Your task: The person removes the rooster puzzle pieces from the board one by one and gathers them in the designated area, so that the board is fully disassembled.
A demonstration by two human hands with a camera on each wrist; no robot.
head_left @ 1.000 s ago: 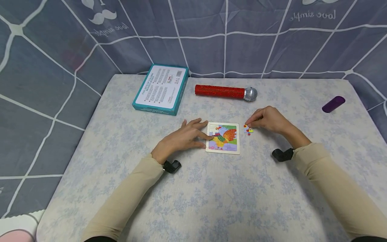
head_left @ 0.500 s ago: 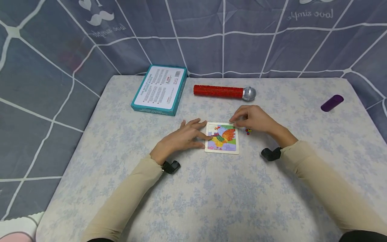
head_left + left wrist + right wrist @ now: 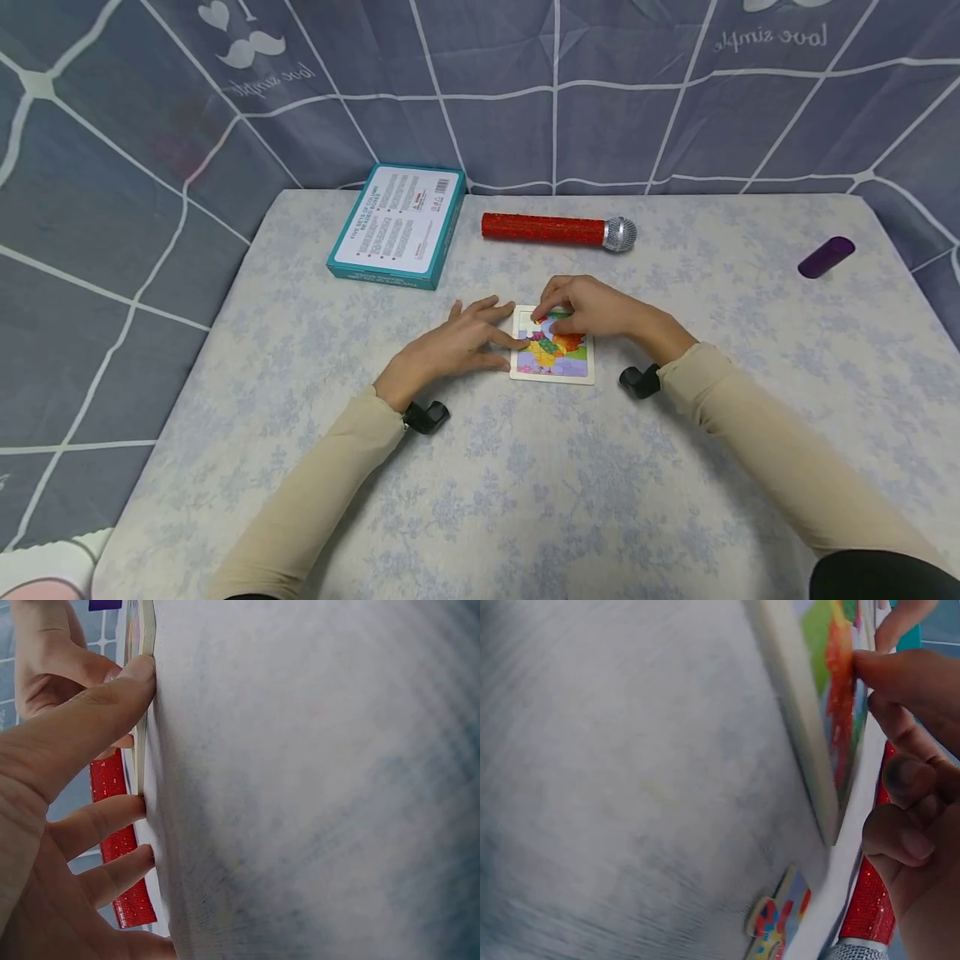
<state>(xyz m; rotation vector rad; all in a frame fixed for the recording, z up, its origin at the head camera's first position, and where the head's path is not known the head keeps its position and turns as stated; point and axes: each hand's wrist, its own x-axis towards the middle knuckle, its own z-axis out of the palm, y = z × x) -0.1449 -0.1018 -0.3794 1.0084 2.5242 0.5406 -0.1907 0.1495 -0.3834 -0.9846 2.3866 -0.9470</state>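
A square wooden jigsaw puzzle (image 3: 573, 365) with a pale border lies on the table, showing a colourful bird. My left hand (image 3: 453, 342) steadies it from the left: its fingers are spread, one fingertip rests on the picture, and the thumb (image 3: 120, 690) touches the border. Over the top of the picture, my right hand (image 3: 600, 310) has its thumb and index finger pinched about a puzzle piece (image 3: 538, 321) by the bird's red comb. Most of that piece is hidden by the fingers. Beside the board, loose puzzle pieces (image 3: 784, 911) show in the right wrist view.
A red glittery toy microphone (image 3: 551, 228) with a silver head lies behind the puzzle. To its left is a teal and white box (image 3: 397, 225). A purple cylinder (image 3: 827, 257) lies near the right edge of the flowered table cover (image 3: 487, 500).
My right hand has moved left from the loose pieces, across the board's right edge, to the upper part of the picture. My left hand stays where it was.
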